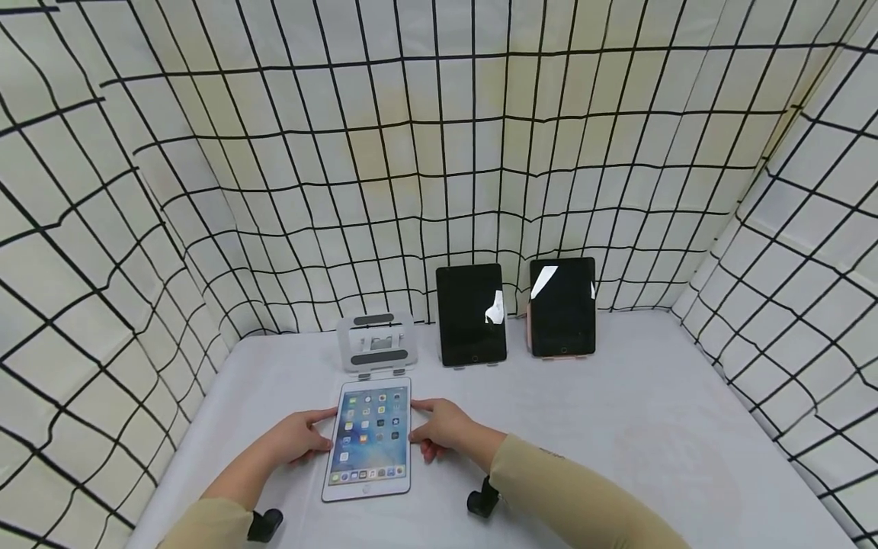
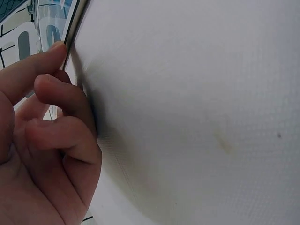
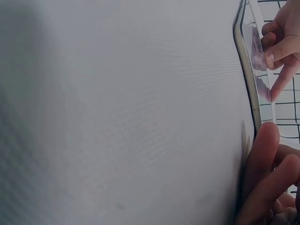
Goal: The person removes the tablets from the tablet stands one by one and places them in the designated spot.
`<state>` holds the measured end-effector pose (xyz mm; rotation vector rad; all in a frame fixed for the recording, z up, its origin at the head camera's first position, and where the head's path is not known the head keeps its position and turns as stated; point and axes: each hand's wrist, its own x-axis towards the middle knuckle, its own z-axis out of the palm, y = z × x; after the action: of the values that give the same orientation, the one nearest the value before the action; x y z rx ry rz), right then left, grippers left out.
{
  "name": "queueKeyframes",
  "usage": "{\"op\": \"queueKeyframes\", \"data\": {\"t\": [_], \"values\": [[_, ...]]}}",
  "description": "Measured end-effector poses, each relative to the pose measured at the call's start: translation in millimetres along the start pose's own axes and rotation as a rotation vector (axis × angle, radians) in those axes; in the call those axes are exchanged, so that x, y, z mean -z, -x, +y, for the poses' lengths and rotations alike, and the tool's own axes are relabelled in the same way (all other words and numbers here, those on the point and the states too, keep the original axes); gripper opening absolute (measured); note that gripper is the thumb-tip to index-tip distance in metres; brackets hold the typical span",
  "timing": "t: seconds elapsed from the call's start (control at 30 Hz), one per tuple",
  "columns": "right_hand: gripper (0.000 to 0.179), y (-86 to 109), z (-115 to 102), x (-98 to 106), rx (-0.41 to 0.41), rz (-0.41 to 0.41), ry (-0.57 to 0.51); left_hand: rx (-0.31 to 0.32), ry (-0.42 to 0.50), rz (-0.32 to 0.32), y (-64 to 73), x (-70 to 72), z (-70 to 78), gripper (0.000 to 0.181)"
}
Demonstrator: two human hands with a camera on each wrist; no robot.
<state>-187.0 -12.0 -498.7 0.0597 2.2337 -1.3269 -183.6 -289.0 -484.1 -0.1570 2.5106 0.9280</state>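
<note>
A white tablet with its screen lit and showing app icons lies face up on the white table. My left hand holds its left edge, index finger and thumb at separate spots along the side. At the opposite edge, my right hand holds the tablet the same way. The left wrist view shows the left hand with a fingertip at the tablet's edge and other fingers curled near the tabletop. In the right wrist view, the right hand meets the near end of the tablet's side.
Just behind the tablet stands a white tablet stand with grey pads. To its right, a black-screened tablet and another dark tablet lean on stands. White walls with a black grid surround the white table.
</note>
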Motion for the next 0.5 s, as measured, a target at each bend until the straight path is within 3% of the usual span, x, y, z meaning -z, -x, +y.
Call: {"op": "queueKeyframes", "data": {"t": [0.5], "values": [[0.061, 0.2, 12, 19, 0.072, 0.08, 0.019, -0.002, 0.112, 0.034, 1.2, -0.8, -6.2, 0.059]]}}
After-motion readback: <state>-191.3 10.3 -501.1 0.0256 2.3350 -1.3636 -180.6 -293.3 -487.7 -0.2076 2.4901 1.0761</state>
